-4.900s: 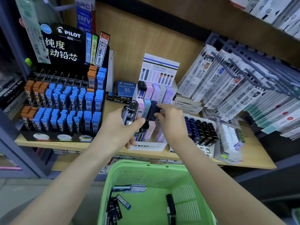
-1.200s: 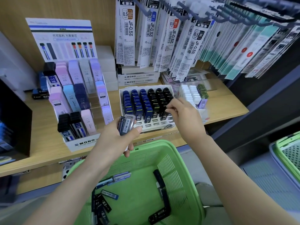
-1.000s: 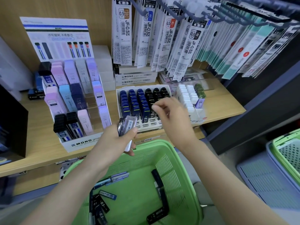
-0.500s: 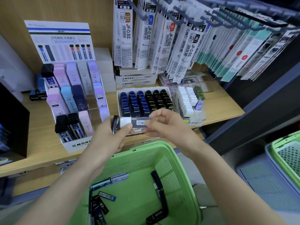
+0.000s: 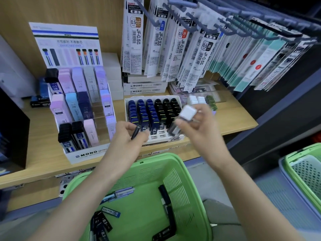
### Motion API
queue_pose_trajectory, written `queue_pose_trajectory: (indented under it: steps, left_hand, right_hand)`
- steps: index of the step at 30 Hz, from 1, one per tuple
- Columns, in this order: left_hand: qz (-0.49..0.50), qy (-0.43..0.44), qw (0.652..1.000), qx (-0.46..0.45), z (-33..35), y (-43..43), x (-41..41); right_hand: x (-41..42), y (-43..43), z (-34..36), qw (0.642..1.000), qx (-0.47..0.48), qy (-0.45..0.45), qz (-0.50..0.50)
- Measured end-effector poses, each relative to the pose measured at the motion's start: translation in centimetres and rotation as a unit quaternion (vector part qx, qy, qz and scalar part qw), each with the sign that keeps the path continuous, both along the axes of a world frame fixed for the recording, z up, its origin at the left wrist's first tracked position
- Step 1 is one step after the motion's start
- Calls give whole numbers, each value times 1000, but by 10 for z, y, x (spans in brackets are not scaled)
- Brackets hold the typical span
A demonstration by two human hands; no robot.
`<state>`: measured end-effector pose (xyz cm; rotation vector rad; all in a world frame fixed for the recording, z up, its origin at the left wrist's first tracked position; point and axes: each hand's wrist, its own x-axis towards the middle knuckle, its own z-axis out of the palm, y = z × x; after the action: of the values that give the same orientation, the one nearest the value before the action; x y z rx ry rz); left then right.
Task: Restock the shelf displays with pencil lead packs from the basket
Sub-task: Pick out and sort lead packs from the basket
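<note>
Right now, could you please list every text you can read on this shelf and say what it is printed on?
"MONO graph": front of the tiered display.
"MONO", "REFILL": stacked white boxes.
"0.5", "JF-0.5": hanging refill packs.
"0.5 HB": dark lead pack, top tier.
"0.3", upside down: black pack in the green basket.
Header card: too blurred.

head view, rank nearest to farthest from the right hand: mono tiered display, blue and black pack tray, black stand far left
1. Blue and black pack tray, directly behind the right hand.
2. MONO tiered display, farther left.
3. Black stand, at the far left edge.
</note>
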<state>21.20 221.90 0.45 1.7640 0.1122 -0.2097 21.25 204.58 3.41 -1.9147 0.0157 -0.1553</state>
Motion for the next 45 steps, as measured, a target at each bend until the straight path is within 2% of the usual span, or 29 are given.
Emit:
queue_pose_trajectory:
  steps: [2,5,8,20,24,29,33,39,41,43,45]
  left_hand:
    - [8,35,999,-25,-1,-3,2]
    - [-2,30,999,-27,0,-9,1]
    - [-16,11,1000,-19,1,-14,-1]
    - [-44,19,999,-2,2,-25,-1]
    - [-46,16,999,2,0,-25,1]
    - [-47,16,999,3,-1,-27,1]
    - [-48,14,999,4,-3,-27,2]
    - [-53,16,998,-12,-4,-28,3]
    - [-53,27,998,-19,-3,-27,3]
    - [-51,45,997,-38,-2,-27,2]
    - [-48,67,995,-63,1,-27,1]
  right_hand:
    - [5,-20,4,993,15,-72,-91]
    - [15,-48,-2,966,-60,-131,-215]
    - [25,-68,-14,952,-94,-142,-256]
    - [58,-103,-46,972,-185,-44,-141]
    - [66,-106,-42,957,-270,-39,-104]
    - [70,-112,-46,953,-278,-22,-122]
    - [71,-117,-54,931,-346,-54,-103]
    - [63,-109,-51,923,-361,-42,-125]
    - [56,-97,-46,922,-357,-68,-135]
    - [45,-80,-40,934,-318,-104,-126]
    - [31,-59,-32,958,-254,-100,-92]
